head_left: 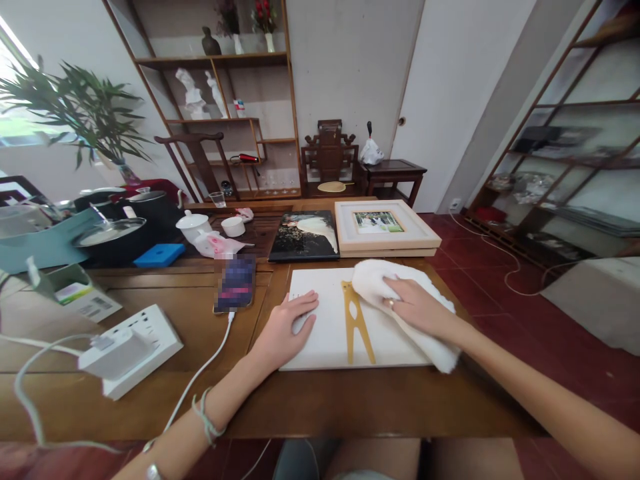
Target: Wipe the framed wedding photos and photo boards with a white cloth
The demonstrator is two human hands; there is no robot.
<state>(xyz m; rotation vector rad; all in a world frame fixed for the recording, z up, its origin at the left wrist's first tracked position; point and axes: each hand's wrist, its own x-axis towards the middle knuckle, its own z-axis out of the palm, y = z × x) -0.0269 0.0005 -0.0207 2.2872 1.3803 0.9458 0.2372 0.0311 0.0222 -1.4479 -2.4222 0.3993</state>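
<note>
A white rectangular panel lies flat on the wooden table, with a gold A-shaped piece on its middle. My left hand rests flat on the panel's left side, fingers stretched out and holding nothing. On the right side, my right hand, with a ring on one finger, grips a fluffy white towel against the panel. The towel covers the panel's right part and hangs past its front right corner. Some right fingertips are hidden in the cloth.
Behind the panel lie a black decorated panel and a light wooden picture frame. To the left are a phone on a white cable, a power strip, a blue block, a lidded white cup and a dark pan.
</note>
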